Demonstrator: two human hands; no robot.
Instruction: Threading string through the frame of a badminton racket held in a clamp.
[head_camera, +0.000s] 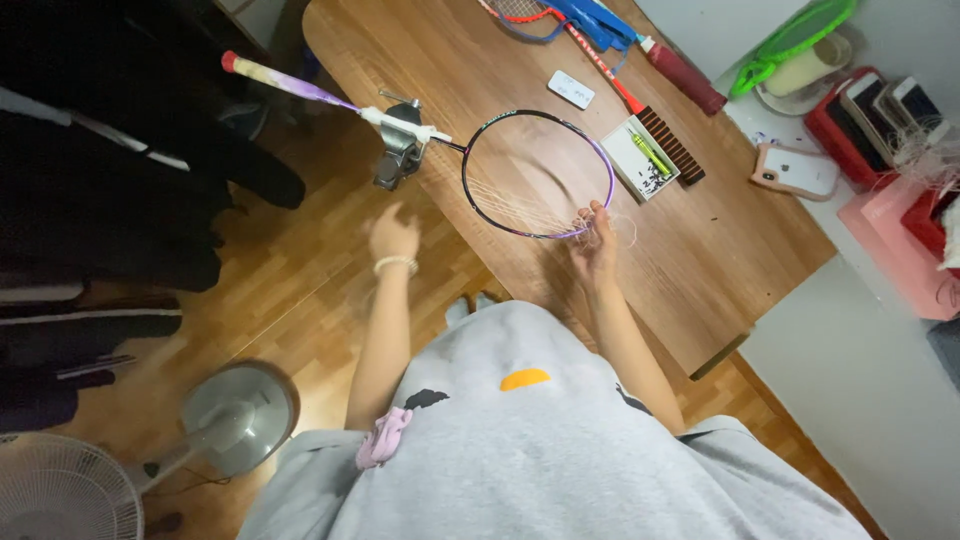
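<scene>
Pinching the loose string at the near rim of the badminton racket (538, 172), your right hand (596, 245) has its fingertips closed on the frame edge there. That racket lies on the wooden table (700, 260), its shaft held in a metal clamp (400, 150) at the table's edge. Your left hand (392, 235) hovers open below the clamp, holding nothing. Judge the frame light and stiff, the strings thin and slack; grip the rim, not the strings. Beyond the racket head sits a small parts box (640, 158); farther right, a phone (795, 170).
</scene>
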